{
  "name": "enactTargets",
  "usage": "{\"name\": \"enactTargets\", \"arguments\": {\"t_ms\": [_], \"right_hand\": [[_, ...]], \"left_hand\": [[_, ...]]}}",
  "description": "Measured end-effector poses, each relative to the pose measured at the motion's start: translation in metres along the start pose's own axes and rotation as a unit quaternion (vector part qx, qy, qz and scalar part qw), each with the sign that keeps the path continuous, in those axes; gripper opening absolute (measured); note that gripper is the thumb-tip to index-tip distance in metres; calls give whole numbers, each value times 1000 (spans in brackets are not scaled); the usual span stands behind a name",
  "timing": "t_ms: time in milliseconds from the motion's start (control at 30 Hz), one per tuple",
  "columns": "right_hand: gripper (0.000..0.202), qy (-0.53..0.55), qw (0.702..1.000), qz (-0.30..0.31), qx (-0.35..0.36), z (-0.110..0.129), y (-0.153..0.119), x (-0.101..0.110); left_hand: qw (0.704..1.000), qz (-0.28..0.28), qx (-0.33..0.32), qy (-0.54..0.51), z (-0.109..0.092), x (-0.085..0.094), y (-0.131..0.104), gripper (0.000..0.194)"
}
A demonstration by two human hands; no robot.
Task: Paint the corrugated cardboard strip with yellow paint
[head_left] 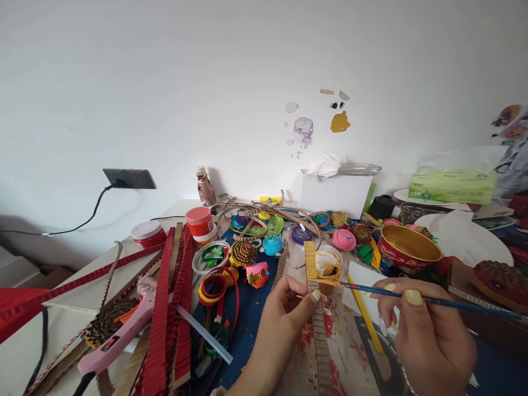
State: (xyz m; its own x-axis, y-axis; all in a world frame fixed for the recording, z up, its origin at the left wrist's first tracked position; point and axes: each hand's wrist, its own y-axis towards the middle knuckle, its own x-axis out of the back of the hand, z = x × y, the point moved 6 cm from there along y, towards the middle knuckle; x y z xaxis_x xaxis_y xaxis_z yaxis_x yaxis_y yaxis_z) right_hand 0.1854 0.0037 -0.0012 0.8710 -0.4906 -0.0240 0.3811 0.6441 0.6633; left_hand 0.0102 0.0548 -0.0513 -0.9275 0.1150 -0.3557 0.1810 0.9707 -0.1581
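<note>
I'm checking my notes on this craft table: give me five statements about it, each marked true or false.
1. The right hand holds a thin blue paintbrush. True.
2. The left hand touches nothing. False: it holds a brown corrugated cardboard strip.
3. That strip's upper end is coated yellow. True.
4. A round red bowl with a gold inside stands left of that strip. False: it stands to the right.
5. A pink glue gun lies at the picture's left side. True.
</note>
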Motion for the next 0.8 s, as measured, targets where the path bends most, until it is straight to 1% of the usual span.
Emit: {"name": "enactTargets", "arguments": {"t_ms": [100,267,433,533,667,800], "right_hand": [[15,-3,1000,4,-2,0,0,-1],[14,6,1000,-21,-3,0,0,2],[15,8,1000,11,6,2,-1,0],[15,5,1000,4,1,1,-1,0],[15,6,1000,-12,-11,0,0,-1],[15,10,1000,9,2,1,0,-2]], "left_hand": [[1000,-1,6,1,-2,-1,-1,38],[1000,-7,12,-5,-12,-4,-8,35],[1000,-4,1,-10,-7,-3,-5,36],[1000,-2,6,-8,-6,-3,-4,39],[1000,-3,14,1,-12,-5,-7,39],[1000,-1,16,1,-12,-5,-6,43]]}}
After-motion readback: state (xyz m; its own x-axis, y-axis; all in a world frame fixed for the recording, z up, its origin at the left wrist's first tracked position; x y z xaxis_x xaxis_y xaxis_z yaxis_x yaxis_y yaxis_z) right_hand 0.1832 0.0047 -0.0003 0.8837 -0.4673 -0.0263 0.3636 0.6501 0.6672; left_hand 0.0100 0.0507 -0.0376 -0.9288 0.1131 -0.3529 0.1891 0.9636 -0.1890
